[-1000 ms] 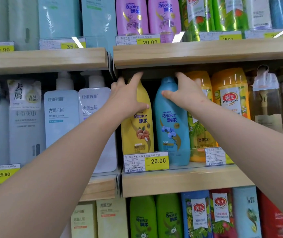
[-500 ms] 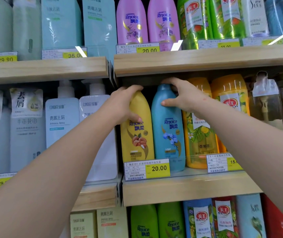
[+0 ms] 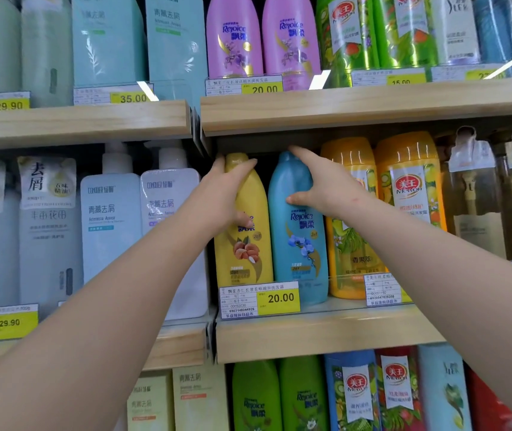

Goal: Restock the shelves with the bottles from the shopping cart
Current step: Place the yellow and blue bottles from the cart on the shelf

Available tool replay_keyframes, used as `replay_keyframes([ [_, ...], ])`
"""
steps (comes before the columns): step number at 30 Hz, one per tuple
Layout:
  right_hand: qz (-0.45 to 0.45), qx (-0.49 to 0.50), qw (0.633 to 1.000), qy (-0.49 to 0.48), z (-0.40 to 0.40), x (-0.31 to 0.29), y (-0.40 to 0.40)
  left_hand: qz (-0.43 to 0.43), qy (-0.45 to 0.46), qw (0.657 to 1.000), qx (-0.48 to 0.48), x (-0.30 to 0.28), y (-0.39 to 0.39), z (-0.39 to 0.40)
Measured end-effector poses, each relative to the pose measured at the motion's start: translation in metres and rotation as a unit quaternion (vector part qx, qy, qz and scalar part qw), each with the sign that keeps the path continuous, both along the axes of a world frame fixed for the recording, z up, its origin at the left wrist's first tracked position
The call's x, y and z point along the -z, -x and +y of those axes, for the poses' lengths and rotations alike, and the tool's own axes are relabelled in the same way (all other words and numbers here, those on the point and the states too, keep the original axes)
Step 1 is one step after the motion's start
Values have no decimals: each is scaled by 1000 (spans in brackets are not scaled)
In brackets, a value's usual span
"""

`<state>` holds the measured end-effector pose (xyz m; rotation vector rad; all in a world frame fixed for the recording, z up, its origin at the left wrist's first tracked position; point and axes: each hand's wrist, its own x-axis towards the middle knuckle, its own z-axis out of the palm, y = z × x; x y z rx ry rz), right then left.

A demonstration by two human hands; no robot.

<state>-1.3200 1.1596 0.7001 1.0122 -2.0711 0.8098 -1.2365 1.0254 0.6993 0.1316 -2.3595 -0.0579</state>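
A yellow Rejoice bottle point(image 3: 250, 250) and a blue Rejoice bottle point(image 3: 299, 244) stand upright side by side on the middle wooden shelf point(image 3: 326, 332). My left hand point(image 3: 225, 194) grips the upper part of the yellow bottle, fingers over its cap side and thumb across its front. My right hand point(image 3: 323, 185) holds the top of the blue bottle, index finger on the cap and thumb on its front. The shopping cart is out of view.
Orange bottles point(image 3: 404, 194) stand right of the blue one, white pump bottles point(image 3: 111, 219) to the left. The upper shelf point(image 3: 357, 104) sits close above the caps and carries pink bottles point(image 3: 233, 42). Yellow price tags point(image 3: 278, 300) line the shelf edges. Green bottles point(image 3: 256, 396) fill the lower shelf.
Both hands have slid down from the bottle tops to a firmer hold on the bottles' upper bodies. The view has tilted up slightly. The bottles stay in place.
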Motion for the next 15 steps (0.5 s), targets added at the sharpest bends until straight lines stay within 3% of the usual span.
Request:
replay_keyframes([
  [4, -4, -19, 1000, 21, 7, 10, -5, 48, -19, 999, -8, 11, -3, 8],
  [10, -3, -78, 994, 81, 27, 43, -25, 198, -9, 980, 18, 48, -22, 20],
  [15, -57, -145, 982, 109, 41, 75, -39, 212, -40, 976, 19, 78, -40, 36],
])
